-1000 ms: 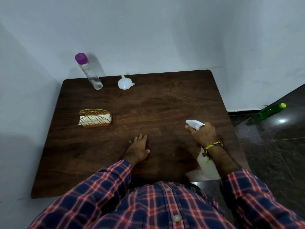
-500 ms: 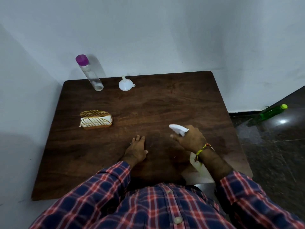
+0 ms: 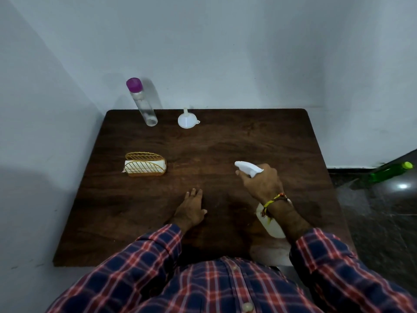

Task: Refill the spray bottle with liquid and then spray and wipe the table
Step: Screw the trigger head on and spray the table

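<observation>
Spray bottle [image 3: 269,224] is gripped at its white trigger head by the right hand [image 3: 261,181], nozzle aimed over the desk [image 3: 225,143] for spraying, apparently; the left hand [image 3: 191,211] rests flat, fingers straight, probably steadying.

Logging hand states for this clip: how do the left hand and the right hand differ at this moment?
The left hand lies flat on the table with fingers straight, holding nothing; the right hand is curled round the spray bottle, nozzle pointing left. The left hand rests on the wood, the right hand is raised above it. Only the right wrist wears a thread band. Both come out of plaid sleeves over the near half of the table.
</observation>
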Tool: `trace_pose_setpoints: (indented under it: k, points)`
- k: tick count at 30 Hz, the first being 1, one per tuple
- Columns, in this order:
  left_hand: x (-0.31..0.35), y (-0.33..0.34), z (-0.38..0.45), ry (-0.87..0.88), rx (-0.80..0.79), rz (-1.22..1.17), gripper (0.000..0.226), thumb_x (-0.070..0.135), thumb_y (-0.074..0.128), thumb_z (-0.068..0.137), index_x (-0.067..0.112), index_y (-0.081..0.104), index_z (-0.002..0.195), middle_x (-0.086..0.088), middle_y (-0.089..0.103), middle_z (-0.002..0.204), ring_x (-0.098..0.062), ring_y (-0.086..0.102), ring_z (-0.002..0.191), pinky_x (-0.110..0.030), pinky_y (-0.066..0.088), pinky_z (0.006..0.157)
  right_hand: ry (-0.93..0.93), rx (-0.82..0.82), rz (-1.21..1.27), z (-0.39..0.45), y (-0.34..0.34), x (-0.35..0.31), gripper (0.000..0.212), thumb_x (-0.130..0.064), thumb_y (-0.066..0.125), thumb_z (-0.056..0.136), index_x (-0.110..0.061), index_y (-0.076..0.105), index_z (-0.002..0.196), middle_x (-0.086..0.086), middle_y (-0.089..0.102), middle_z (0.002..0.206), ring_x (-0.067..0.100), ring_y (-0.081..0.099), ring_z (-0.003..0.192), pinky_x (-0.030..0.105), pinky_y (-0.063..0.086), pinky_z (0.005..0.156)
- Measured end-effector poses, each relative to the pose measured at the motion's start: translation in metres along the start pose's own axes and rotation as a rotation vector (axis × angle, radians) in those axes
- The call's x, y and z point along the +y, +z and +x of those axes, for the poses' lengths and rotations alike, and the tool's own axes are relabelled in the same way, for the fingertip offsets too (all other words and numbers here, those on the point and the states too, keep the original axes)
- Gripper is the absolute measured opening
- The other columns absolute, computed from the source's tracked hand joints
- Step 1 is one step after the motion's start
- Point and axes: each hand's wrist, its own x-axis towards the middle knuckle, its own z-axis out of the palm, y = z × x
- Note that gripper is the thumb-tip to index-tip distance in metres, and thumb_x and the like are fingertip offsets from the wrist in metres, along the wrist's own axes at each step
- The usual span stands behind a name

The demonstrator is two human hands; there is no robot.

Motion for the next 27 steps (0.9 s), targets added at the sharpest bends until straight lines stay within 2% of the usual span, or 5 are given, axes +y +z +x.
trace_pose_setpoints:
  k: [5, 9, 16, 22, 27]
  points:
    - [0.000, 0.000, 0.002, -0.011, 0.006, 0.004, 0.080, 0.026, 0.058, 0.095, 0.019, 0.007, 0.156, -0.004, 0.001, 0.164, -0.024, 0.000, 0.151, -0.041, 0.016, 0.121, -0.125, -0.272, -0.259, -0.003, 0.003, 0.001, 0.053, -0.057, 0.068, 0.086, -0.034, 0.061, 0.133, 0.001, 0.063, 0.122, 0.025, 0.062, 0.116, 0.035, 0.051, 0.093]
    - [0.000, -0.001, 0.003, -0.009, 0.004, 0.006, 0.080, 0.026, 0.058, 0.095, 0.019, 0.007, 0.155, -0.004, 0.002, 0.164, -0.024, 0.000, 0.151, -0.042, 0.016, 0.122, -0.147, -0.358, -0.430, -0.007, 0.012, 0.008, 0.080, -0.088, 0.040, 0.069, -0.042, 0.060, 0.131, 0.000, 0.061, 0.119, 0.020, 0.062, 0.108, 0.033, 0.054, 0.089]
    - [-0.002, -0.004, 0.005, 0.003, 0.002, 0.001, 0.082, 0.024, 0.059, 0.095, 0.020, 0.004, 0.156, -0.003, 0.003, 0.164, -0.025, 0.001, 0.151, -0.042, 0.017, 0.121, -0.228, -0.340, -0.497, -0.011, -0.001, 0.020, 0.040, -0.063, 0.051, 0.093, -0.059, 0.050, 0.133, 0.000, 0.059, 0.123, 0.024, 0.059, 0.117, 0.037, 0.051, 0.095]
    - [0.002, 0.002, 0.010, 0.052, -0.010, 0.029, 0.083, 0.025, 0.058, 0.095, 0.017, 0.003, 0.156, -0.002, 0.002, 0.164, -0.027, 0.002, 0.151, -0.040, 0.016, 0.122, 0.069, 0.064, -0.154, -0.006, -0.022, 0.039, 0.044, -0.054, 0.065, 0.088, -0.019, 0.069, 0.116, 0.013, 0.070, 0.112, 0.035, 0.066, 0.105, 0.041, 0.053, 0.089]
    - [0.011, 0.010, 0.013, 0.095, -0.024, 0.079, 0.082, 0.026, 0.059, 0.094, 0.016, 0.007, 0.156, -0.003, 0.003, 0.164, -0.027, 0.002, 0.151, -0.045, 0.016, 0.121, 0.138, 0.082, -0.115, -0.009, -0.034, 0.044, 0.049, -0.049, 0.071, 0.087, -0.008, 0.067, 0.114, 0.018, 0.067, 0.117, 0.039, 0.063, 0.110, 0.043, 0.051, 0.092]
